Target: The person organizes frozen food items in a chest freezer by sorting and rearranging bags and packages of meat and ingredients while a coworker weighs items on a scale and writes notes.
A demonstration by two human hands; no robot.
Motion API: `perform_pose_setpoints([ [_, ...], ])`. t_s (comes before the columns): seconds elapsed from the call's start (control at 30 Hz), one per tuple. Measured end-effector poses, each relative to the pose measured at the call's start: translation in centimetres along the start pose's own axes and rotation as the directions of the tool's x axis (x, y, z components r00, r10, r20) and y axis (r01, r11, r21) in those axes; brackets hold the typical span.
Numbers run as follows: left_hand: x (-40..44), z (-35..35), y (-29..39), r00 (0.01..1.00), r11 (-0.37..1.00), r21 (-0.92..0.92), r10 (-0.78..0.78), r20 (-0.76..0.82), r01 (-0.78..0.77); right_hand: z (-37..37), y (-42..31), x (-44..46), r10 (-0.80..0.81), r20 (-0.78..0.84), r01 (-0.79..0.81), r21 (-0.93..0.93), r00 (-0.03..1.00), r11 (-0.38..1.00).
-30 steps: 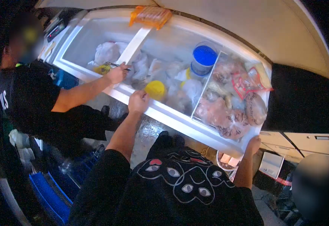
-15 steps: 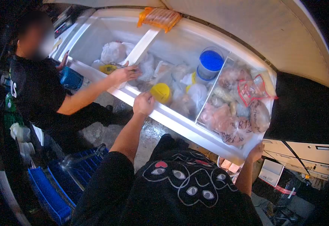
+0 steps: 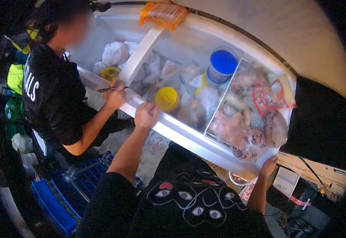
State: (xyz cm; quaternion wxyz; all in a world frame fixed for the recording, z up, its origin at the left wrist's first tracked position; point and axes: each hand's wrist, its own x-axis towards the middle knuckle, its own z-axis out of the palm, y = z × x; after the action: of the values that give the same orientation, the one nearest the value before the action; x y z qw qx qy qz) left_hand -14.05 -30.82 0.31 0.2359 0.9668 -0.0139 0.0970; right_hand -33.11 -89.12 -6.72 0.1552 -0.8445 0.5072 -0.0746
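Note:
My left hand (image 3: pixel 146 115) is closed over the front rim of an open chest freezer (image 3: pixel 185 133), near a yellow round lid (image 3: pixel 166 99). At the freezer's right front corner, my right hand (image 3: pixel 269 165) grips the rim. Inside lie a blue-lidded clear tub (image 3: pixel 222 63), white plastic bags (image 3: pixel 115 53) and a wire basket (image 3: pixel 220 104) of bagged frozen food, one bag (image 3: pixel 276 129) with black writing. An orange package (image 3: pixel 164 15) rests on the back rim, at the end of a white divider (image 3: pixel 143 53).
On the left a co-worker in a black shirt (image 3: pixel 50 95) leans at the freezer, a pen (image 3: pixel 106 90) in one hand (image 3: pixel 117 95). Blue crates (image 3: pixel 54 206) stand at lower left. Pale drawers (image 3: pixel 319 174) and a white tray (image 3: pixel 286 181) are at lower right.
The co-worker has leaned in closer over the freezer, and their hand with the pen has drawn back left from the divider to the front rim. Both my hands still hold the rim.

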Motion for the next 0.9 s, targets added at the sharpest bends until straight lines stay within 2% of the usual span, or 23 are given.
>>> perform_pose_setpoints([
  [0.13, -0.2, 0.6, -0.4, 0.991, 0.996, -0.021, 0.086, -0.105, -0.089, -2.8, -3.8, -1.8, 0.055, 0.075, -0.056, 0.018, 0.996, 0.998],
  [0.17, -0.1, 0.6, -0.4, 0.998, 0.999, -0.036, 0.04, -0.041, -0.041, -2.9, -4.0, -1.8, 0.062, 0.088, -0.067, 0.047, 0.994, 0.997],
  [0.2, 0.0, 0.5, -0.3, 0.998, 0.998, -0.033, 0.051, -0.042, -0.052, -2.8, -3.7, -1.9, 0.071, 0.104, -0.078, 0.073, 0.992, 0.994],
  [0.3, 0.2, 0.7, -0.7, 0.998, 0.998, -0.024, 0.065, -0.02, -0.066, -0.9, -1.6, -1.2, -0.058, -0.092, 0.069, 0.121, 0.994, 0.99],
  [0.4, 0.2, 1.1, -0.9, 0.989, 0.992, 0.004, 0.122, -0.084, -0.122, -0.4, -0.1, -0.2, -0.005, -0.003, 0.006, 0.156, 1.0, 0.988],
  [0.5, 0.3, 0.8, -0.8, 0.997, 0.997, 0.002, 0.075, -0.005, -0.075, 0.5, 2.2, 0.9, -0.041, -0.022, 0.041, 0.032, 0.999, 0.999],
  [0.57, 0.3, 0.7, -0.5, 0.993, 0.994, -0.016, 0.107, -0.05, -0.108, 0.6, 3.4, 0.8, -0.186, -0.024, 0.183, -0.091, 0.982, 0.979],
  [0.63, 0.6, 0.9, -0.4, 0.99, 0.993, -0.017, 0.115, -0.078, -0.117, 0.8, 4.1, 1.4, -0.256, -0.007, 0.253, -0.129, 0.967, 0.959],
  [0.7, 0.4, 0.9, -0.5, 0.993, 0.995, 0.006, 0.099, -0.065, -0.099, 0.5, 5.4, 1.8, -0.241, 0.037, 0.244, -0.093, 0.97, 0.965],
  [0.77, 0.5, 1.0, -0.5, 0.995, 0.996, 0.017, 0.091, -0.034, -0.09, 0.4, 7.9, 2.0, -0.345, 0.031, 0.341, -0.257, 0.938, 0.904],
  [0.83, 0.9, 0.7, -0.6, 0.994, 0.995, -0.003, 0.104, 0.037, -0.104, 0.2, 9.3, 2.2, -0.568, 0.039, 0.479, -0.588, 0.822, 0.652],
  [0.87, 1.1, 0.6, -0.4, 0.995, 0.996, -0.001, 0.085, 0.046, -0.085, 0.0, 8.8, 2.4, -0.399, -0.03, 0.368, -0.33, 0.916, 0.869],
  [0.9, 1.3, 0.5, -0.2, 0.996, 0.998, 0.004, 0.066, 0.054, -0.066, -0.5, 7.7, 2.4, -0.2, -0.008, 0.2, -0.035, 0.98, 0.979],
])
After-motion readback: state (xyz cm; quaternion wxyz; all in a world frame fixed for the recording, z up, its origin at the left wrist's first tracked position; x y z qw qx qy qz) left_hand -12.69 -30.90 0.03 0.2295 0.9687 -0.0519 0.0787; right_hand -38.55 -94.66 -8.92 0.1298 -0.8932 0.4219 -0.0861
